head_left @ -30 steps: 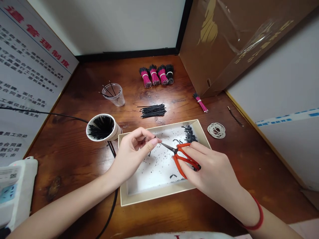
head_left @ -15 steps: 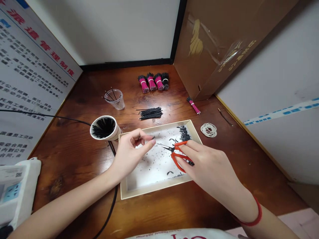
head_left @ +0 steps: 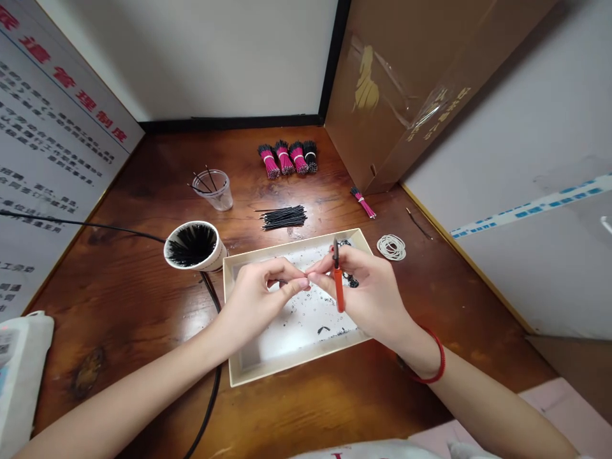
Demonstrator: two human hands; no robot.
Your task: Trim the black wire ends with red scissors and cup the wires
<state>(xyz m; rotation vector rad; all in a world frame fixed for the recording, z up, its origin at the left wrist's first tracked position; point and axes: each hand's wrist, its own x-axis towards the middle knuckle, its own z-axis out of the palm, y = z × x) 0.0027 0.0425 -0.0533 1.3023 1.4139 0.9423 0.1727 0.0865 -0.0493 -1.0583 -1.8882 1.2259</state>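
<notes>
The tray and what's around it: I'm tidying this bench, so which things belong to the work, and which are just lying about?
Seem part of the work:
red-handled scissors in the right hand
tray of black wire bits
paper cup of black wires
pink-and-black wire bundles

Seem just lying about:
cardboard box
wall notice

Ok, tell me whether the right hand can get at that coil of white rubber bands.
Probably yes. The right hand is close to the coil of white rubber bands, with only the tray's rim between them. But it holds red-handled scissors, so those may hamper picking it up.
</notes>
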